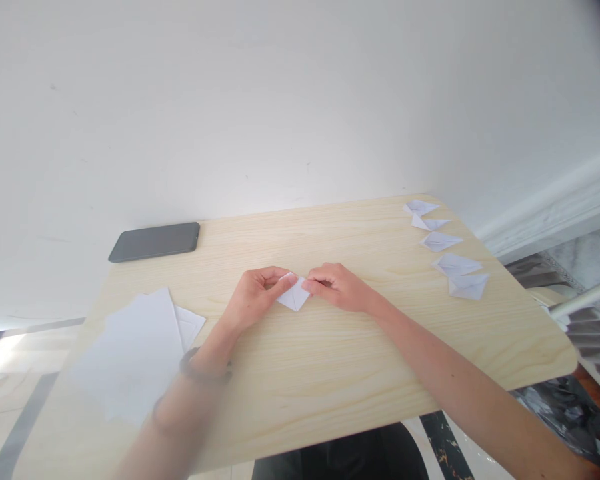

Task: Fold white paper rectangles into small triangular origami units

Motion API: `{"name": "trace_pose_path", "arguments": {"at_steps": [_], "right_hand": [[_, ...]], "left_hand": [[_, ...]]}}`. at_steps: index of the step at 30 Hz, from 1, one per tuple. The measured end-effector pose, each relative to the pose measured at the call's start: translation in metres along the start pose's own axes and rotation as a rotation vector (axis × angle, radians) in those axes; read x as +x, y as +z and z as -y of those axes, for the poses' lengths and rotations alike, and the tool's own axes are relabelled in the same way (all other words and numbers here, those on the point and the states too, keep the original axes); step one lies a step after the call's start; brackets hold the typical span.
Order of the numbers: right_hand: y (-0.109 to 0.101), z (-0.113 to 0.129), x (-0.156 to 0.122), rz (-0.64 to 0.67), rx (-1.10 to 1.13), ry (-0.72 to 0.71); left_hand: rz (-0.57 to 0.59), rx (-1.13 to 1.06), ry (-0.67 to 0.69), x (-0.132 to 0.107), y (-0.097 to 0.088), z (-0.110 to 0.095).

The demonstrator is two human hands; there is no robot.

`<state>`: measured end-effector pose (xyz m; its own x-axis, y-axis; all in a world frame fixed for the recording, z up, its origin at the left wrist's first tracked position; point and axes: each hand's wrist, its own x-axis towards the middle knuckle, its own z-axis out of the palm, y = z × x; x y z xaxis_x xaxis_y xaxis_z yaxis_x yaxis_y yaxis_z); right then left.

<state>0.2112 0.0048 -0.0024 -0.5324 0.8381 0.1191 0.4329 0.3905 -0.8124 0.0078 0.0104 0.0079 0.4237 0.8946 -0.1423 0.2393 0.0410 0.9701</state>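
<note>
A small folded white paper (pixel 295 297) with a crease down its middle is held just above or on the table, between both hands. My left hand (pixel 260 291) pinches its upper left part, thumb on top. On the other side, my right hand (pixel 336 287) grips the right corner between thumb and forefinger. The lower point of the paper faces me. Whether it touches the tabletop I cannot tell.
Several folded paper pieces (pixel 441 241) lie along the right edge of the wooden table (pixel 300 380). Loose white sheets (pixel 135 347) are at the left, partly behind my left forearm. A dark phone (pixel 155 242) rests at the back left, near the wall (pixel 280 100).
</note>
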Motion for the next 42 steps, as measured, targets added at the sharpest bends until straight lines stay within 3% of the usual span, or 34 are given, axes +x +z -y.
{"name": "trace_pose_path", "arguments": {"at_steps": [5, 12, 16, 20, 25, 30, 36, 42], "right_hand": [[0.001, 0.001, -0.001, -0.117, 0.114, 0.072], [0.004, 0.003, 0.0, -0.259, 0.149, 0.053], [0.005, -0.002, 0.0, -0.231, 0.166, 0.085], [0.005, -0.006, 0.0, -0.257, 0.214, 0.118], [0.005, -0.007, 0.0, -0.174, 0.198, 0.158], [0.005, -0.006, 0.0, -0.183, 0.354, 0.179], [0.005, -0.001, 0.002, -0.284, 0.11, 0.079], [0.005, -0.002, 0.0, -0.299, 0.086, 0.074]], "left_hand": [[0.002, -0.045, 0.018, 0.0, 0.0, 0.0], [0.022, 0.156, 0.013, -0.003, 0.0, 0.0], [0.043, 0.15, 0.025, -0.004, 0.003, 0.002], [-0.031, 0.019, 0.046, -0.001, 0.005, 0.007], [-0.157, -0.073, 0.067, 0.002, 0.006, 0.008], [-0.146, -0.071, 0.078, 0.002, 0.005, 0.007], [-0.228, -0.023, 0.14, 0.001, 0.003, 0.011], [-0.191, 0.093, 0.206, -0.001, 0.005, 0.01]]}}
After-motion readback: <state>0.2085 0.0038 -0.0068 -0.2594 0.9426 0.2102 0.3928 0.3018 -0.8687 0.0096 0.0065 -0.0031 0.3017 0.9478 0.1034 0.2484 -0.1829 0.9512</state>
